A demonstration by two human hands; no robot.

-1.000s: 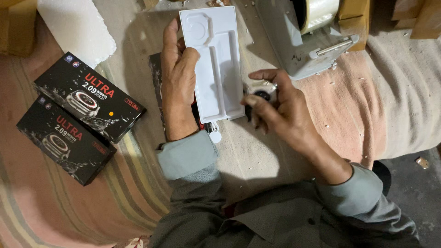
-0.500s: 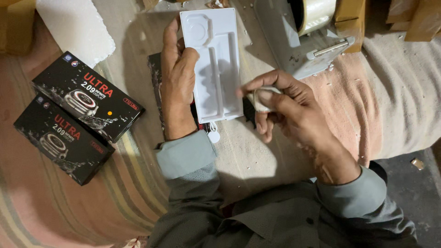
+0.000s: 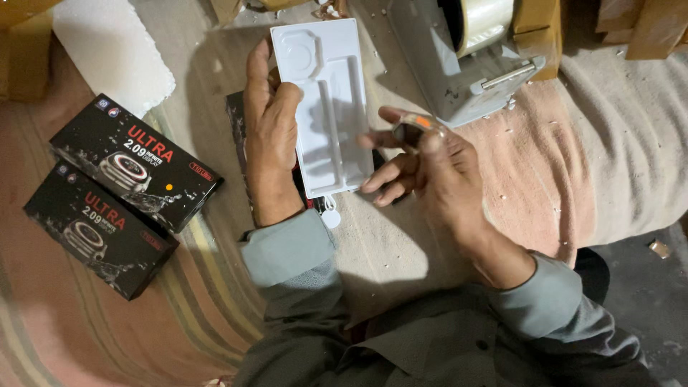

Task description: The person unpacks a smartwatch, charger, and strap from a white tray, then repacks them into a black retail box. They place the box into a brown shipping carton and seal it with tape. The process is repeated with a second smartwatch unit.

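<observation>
While both hands work over the cloth-covered floor: white moulded tray (image 3: 326, 107) as landmark
Left hand (image 3: 269, 136): clamped on the tray's left edge, thumb over its face
Right hand (image 3: 430, 168): just right of the tray, pinching a small watch body (image 3: 414, 129) with an orange accent
Black boxes (image 3: 122, 190): two, well left of the tray
Tape dispenser (image 3: 466, 57): upper right of the tray

Two black boxes (image 3: 136, 161) (image 3: 100, 233), one white tray (image 3: 322, 100), one tape dispenser (image 3: 466, 57).
</observation>
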